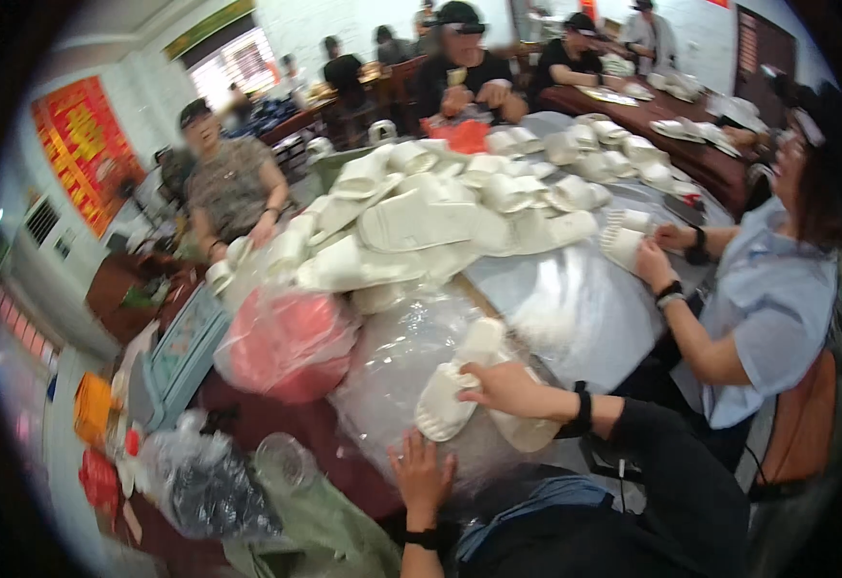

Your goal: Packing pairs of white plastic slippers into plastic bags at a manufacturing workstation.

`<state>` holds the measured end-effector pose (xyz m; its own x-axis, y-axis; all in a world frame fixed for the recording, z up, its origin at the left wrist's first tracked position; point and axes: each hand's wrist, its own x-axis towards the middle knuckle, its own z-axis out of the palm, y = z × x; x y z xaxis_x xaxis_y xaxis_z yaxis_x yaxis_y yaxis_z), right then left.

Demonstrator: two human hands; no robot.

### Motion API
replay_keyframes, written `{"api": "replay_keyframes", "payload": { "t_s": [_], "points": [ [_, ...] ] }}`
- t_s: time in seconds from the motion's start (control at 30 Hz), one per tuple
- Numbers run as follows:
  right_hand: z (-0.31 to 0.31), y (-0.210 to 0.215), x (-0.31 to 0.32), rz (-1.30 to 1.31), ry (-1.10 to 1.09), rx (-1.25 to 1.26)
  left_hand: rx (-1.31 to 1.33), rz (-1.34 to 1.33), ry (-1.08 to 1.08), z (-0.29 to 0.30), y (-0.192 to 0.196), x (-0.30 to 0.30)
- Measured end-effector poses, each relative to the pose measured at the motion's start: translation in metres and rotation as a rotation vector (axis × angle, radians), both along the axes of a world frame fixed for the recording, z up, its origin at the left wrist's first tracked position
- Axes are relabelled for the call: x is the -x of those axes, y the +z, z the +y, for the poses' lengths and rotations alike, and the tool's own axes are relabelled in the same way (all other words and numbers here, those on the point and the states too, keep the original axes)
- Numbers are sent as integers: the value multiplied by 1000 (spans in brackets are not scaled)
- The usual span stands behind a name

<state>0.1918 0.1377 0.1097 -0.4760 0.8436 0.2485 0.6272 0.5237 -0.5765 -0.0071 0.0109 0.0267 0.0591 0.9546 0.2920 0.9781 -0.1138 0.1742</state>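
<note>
Right hand (504,387) closed over a white slipper (445,400), fingers wrapped across its upper, sole held against the clear plastic bag (397,361) at the near edge of the table (575,308). A second white slipper (522,431) just under the right wrist. Left hand (422,475) spread flat, fingers apart, pressed on the bag's lower fold, gripping nothing. Heap of white slippers (421,217) well beyond, loosely stacked. Likely trouble: slick plastic sliding under the flat palm, the held slipper slipping off the table edge. Also possible: heap toppling if the table were jolted by people seated around it.
</note>
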Motion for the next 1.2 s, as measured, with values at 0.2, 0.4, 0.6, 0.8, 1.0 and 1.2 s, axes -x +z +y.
{"api": "replay_keyframes", "payload": {
  "t_s": [0.2,0.4,0.6,0.8,1.0,1.2],
  "points": [
    [-11,0,5,-34,-208,-13,-23,-8,-14,0,-3,5],
    [-21,-21,1,-86,-380,52,18,2,-21,2,-4,3],
    [-26,-25,12,10,-478,-62,26,-15,-5,1,-2,1],
    [-23,-39,15,-86,-376,25,24,-6,1,1,-7,5],
    [-21,-51,1,-56,-87,57,21,-5,-8,2,-5,3],
    [-33,-19,20,167,-366,92,7,24,0,1,-7,6]
  ]
}}
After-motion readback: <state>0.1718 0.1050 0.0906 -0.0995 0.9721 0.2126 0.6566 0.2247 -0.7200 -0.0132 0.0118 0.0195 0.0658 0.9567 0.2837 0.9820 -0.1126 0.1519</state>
